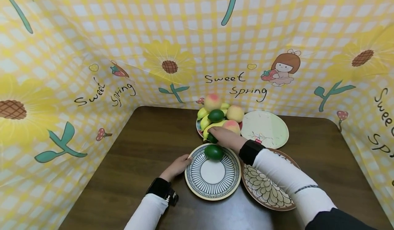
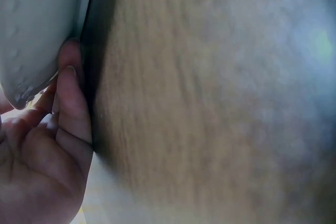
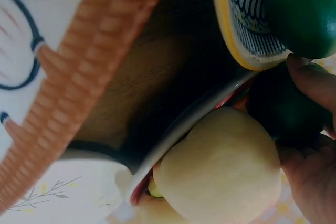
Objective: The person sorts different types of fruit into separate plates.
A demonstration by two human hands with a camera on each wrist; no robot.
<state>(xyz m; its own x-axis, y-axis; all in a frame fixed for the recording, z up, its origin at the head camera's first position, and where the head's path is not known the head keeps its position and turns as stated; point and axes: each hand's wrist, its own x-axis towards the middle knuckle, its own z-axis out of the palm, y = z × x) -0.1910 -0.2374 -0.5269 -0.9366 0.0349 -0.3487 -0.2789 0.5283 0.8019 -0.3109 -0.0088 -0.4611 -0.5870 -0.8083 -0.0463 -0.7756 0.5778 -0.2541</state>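
Observation:
A patterned black-and-white plate with a yellow rim stands in the middle of the table, one green avocado lying on its far part. My left hand pinches this plate's left edge, its fingers under the rim in the left wrist view. Just beyond the plate, my right hand grips a second, darker-looking avocado at the near edge of a fruit-filled plate. That plate bears peaches, bananas and another avocado.
A pale plate with a twig design sits right of the fruit. Nearer me lies a large brown-rimmed plate with a petal pattern, partly under my right forearm. Yellow checked cloth encloses the brown table at the back and sides.

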